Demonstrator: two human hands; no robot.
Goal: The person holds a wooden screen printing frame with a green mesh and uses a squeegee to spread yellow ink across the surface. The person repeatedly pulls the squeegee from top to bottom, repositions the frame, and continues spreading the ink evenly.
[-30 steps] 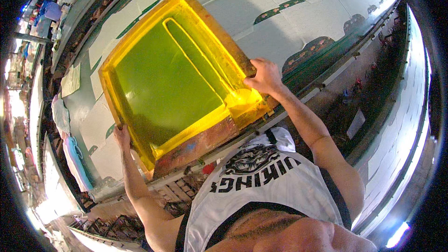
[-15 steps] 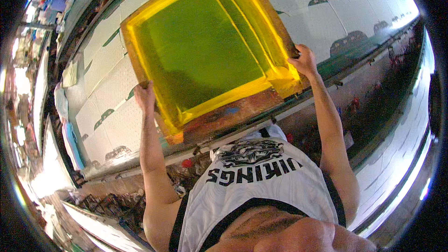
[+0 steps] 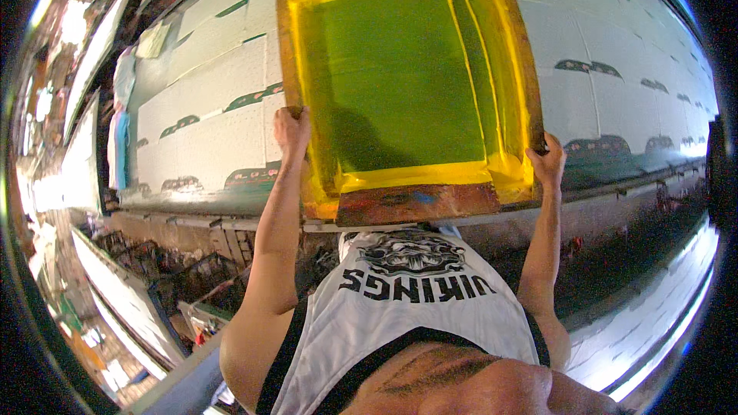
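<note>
A screen-printing frame (image 3: 287,54) with wooden sides is held between my hands over the long table. Its green mesh (image 3: 400,77) is bordered by wet-looking yellow ink, and a narrow yellow outline runs down the right part. My left hand (image 3: 292,132) is closed around the left side of the frame, near its lower half. On the opposite side my right hand (image 3: 547,160) grips the lower right edge, thumb on top. A paint-stained brown wooden piece (image 3: 419,204) lies along the frame's near end. I cannot tell whether the frame touches the table.
White sheets printed with dark green and black curved shapes (image 3: 588,69) cover the table (image 3: 204,92). A rail (image 3: 207,219) follows its near edge. Folded cloths (image 3: 119,146) hang at the left end. Another table with pale sheets (image 3: 638,338) stands at lower right.
The frame has turned clockwise in the view and sits further right, now nearly square to my body. Both hands have kept their hold. The view of the table has turned too.
</note>
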